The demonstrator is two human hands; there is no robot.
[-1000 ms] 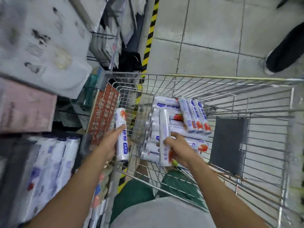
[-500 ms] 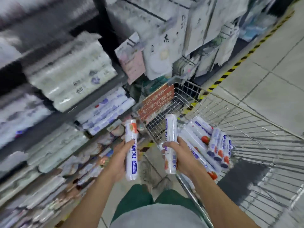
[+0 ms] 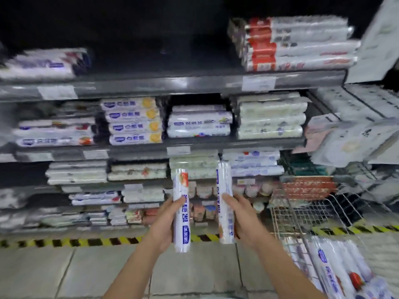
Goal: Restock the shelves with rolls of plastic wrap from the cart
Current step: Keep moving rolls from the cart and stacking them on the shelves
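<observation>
I face the shelves [image 3: 172, 83], stacked with packs of wrap rolls. My left hand [image 3: 163, 223] grips one white plastic wrap roll [image 3: 181, 190] upright, its blue lettering toward me. My right hand [image 3: 241, 219] grips a second roll [image 3: 224, 186], also upright. Both rolls stand side by side in front of the lower shelves, apart from them. The wire cart [image 3: 302, 212] is at the lower right, with more rolls [image 3: 336, 270] lying in it.
A yellow-and-black hazard stripe [image 3: 86, 241] runs along the floor at the foot of the shelving. Hanging packets [image 3: 356, 137] crowd the right side above the cart. A gap shows on the top shelf [image 3: 162, 57] between stacks.
I lifted both rolls out of the cart and turned left from the cart to face the shelves. The cart has slid to the lower right of the view.
</observation>
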